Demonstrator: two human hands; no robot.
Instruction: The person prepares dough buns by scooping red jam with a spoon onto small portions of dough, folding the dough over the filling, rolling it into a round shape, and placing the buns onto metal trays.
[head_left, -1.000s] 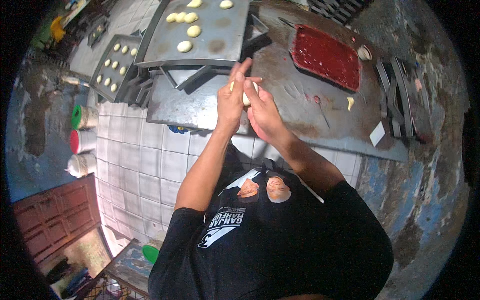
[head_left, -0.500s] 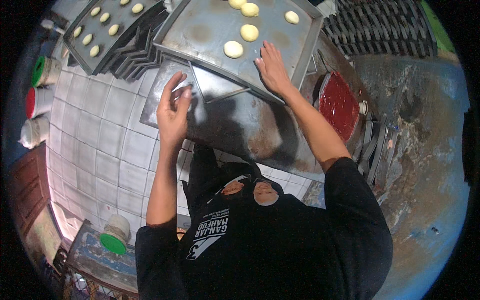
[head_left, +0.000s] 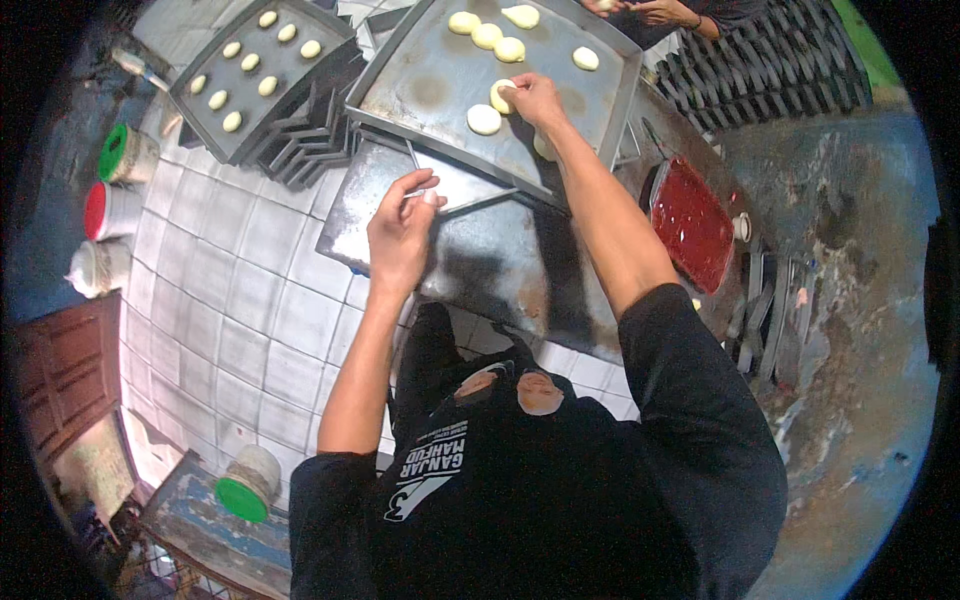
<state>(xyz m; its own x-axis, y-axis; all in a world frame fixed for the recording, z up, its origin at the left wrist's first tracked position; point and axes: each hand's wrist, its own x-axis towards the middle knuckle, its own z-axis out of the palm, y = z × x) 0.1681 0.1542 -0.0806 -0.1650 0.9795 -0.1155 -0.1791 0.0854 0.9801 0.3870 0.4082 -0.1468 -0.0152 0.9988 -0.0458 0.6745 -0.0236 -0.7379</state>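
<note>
My right hand (head_left: 536,102) reaches over the metal baking tray (head_left: 440,65) and pinches a pale yellow dough ball (head_left: 501,97) between thumb and fingers. Just nearer sits another dough ball (head_left: 484,120), and one more (head_left: 544,148) is partly covered by my right wrist. Further back on the tray are several dough balls, some touching in a row (head_left: 487,36), and a single one (head_left: 586,59) to the right. My left hand (head_left: 402,232) hovers by the tray's near left side, fingers loosely curled and apart, with nothing seen in it.
A second tray (head_left: 238,95) of dough balls rests on stacked trays at the left. Red filling lies in a container (head_left: 692,225) on the right of the metal table (head_left: 500,255). Another person's hands (head_left: 668,12) show at the far edge. More stacked trays (head_left: 770,65) stand far right.
My right hand has gone from lying flat on the tray to pinching a dough ball. More dough balls now show on the tray. Another person's hands have come into view at the far edge.
</note>
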